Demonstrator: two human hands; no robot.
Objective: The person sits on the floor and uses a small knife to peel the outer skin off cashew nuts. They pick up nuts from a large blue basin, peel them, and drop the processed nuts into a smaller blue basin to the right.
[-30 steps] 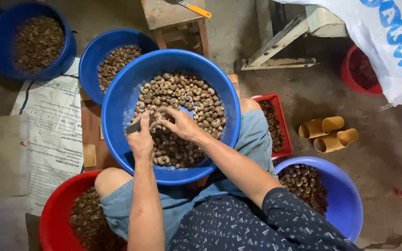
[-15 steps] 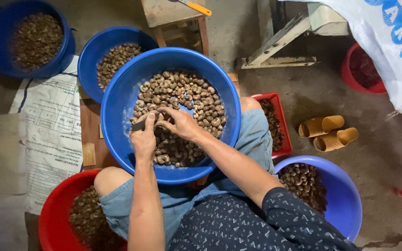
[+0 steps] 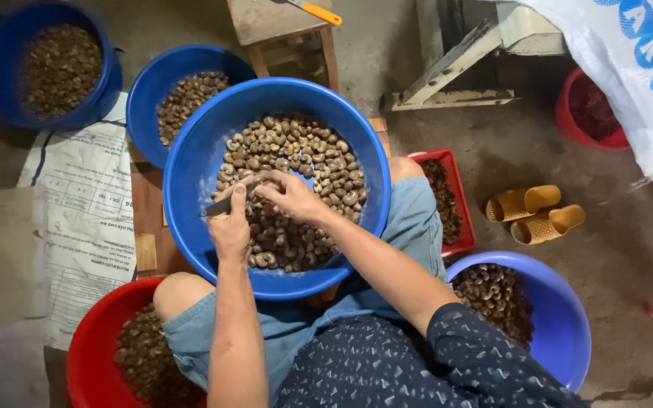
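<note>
At the far left a dark blue tub (image 3: 58, 68) of brown nuts stands on the concrete floor, with a printed paper sack (image 3: 85, 219) spread flat just below it. Next comes a smaller blue bowl (image 3: 162, 91) of nuts, and nearer the person a red basin (image 3: 96, 347) of darker shells tucked beside the left knee.

The big blue basin (image 3: 190, 174) sits on the lap, filled across its middle with nuts (image 3: 304, 151). Over it the left hand (image 3: 230, 227) is curled closed around a small knife (image 3: 221, 205), thumb laid along the handle, the blade pointing toward the basin's left rim. Touching it, the right hand (image 3: 290, 198) pinches its fingertips together; what they pinch I cannot tell.

Beyond the right thigh a red crate (image 3: 459, 189) holds shells, a purple-blue basin (image 3: 561, 317) holds more nuts, and a pair of tan sandals (image 3: 534, 213) lies on the floor farther right.
</note>
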